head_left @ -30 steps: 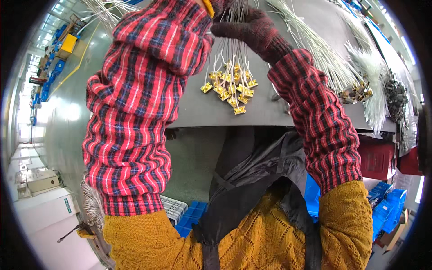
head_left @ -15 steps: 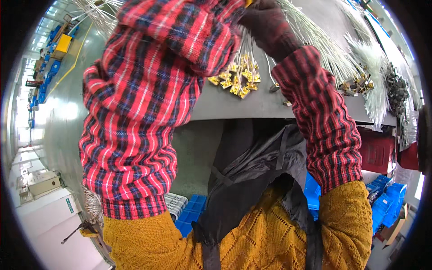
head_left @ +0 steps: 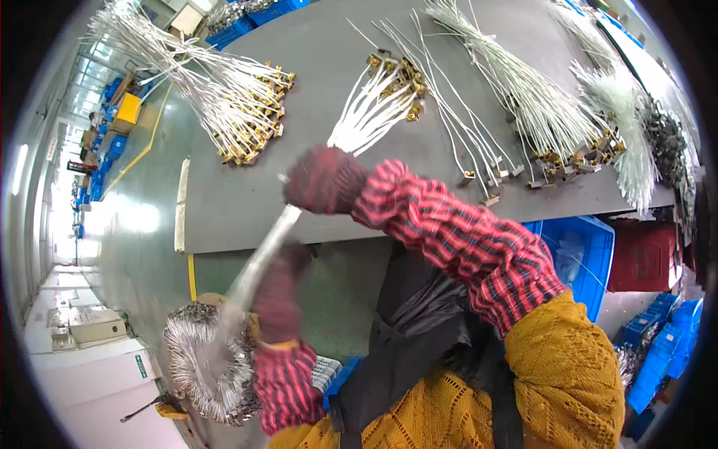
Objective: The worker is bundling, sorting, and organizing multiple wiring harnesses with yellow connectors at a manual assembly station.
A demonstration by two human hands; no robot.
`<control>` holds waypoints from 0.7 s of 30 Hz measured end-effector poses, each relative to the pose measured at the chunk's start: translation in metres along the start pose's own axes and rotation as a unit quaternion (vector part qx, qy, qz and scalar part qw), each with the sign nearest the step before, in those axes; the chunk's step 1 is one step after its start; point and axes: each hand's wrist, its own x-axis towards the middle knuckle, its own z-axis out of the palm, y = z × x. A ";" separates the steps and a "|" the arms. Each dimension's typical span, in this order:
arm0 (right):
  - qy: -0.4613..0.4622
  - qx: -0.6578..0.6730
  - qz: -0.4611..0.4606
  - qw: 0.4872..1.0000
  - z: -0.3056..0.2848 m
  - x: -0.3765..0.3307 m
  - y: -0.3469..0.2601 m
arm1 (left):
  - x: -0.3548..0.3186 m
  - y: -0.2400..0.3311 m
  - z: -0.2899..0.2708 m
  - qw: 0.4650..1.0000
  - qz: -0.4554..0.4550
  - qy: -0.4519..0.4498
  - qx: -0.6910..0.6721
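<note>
My right hand (head_left: 325, 179), in a dark red glove, is closed round a bundle of white wires (head_left: 366, 116) over the table's near edge. The brass-coloured metal ends (head_left: 400, 81) of this bundle fan out on the far side of the hand. Its tail (head_left: 262, 254) hangs slanting down to the lower left and is smeared by motion. Beside the tail is my gloved left hand (head_left: 280, 292), low and blurred, its fingers not readable. Several loose white wires (head_left: 452, 105) with small metal ends lie on the grey table (head_left: 329, 41) to the right of the bundle.
One wire pile (head_left: 224, 97) with brass-coloured ends lies at the table's left, another pile (head_left: 535, 105) at its right. A large round wire bundle (head_left: 209, 359) stands at lower left. Under the table's right side are a blue bin (head_left: 598, 262) and a red bin (head_left: 639, 258).
Both arms have come down from the far part of the table. The right hand has moved left and nearer with the bundle; the left has dropped below the table edge.
</note>
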 end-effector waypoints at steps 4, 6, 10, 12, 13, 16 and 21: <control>-0.111 -0.004 -0.030 0.993 0.066 -0.052 -0.022 | -0.065 0.053 -0.017 0.860 -0.109 -0.246 -0.433; -0.133 -0.002 -0.035 0.991 0.084 -0.069 -0.032 | -0.063 0.061 -0.035 0.816 -0.158 -0.164 -0.531; -0.120 0.066 0.000 0.991 0.088 -0.075 -0.034 | -0.005 0.013 -0.027 0.984 0.123 -0.118 -0.047; -0.105 0.024 -0.033 0.994 0.086 -0.077 -0.038 | 0.000 0.002 -0.002 0.975 0.096 -0.196 -0.031; -0.104 0.042 -0.028 0.993 0.093 -0.076 -0.039 | 0.003 0.000 0.002 0.959 0.067 -0.276 -0.011; -0.035 0.076 -0.043 0.996 0.096 -0.086 -0.031 | 0.021 0.007 -0.047 0.929 0.011 -0.303 -0.211; -0.098 0.021 -0.037 0.994 0.084 -0.078 -0.032 | -0.035 0.016 -0.023 0.958 -0.109 -0.210 -0.160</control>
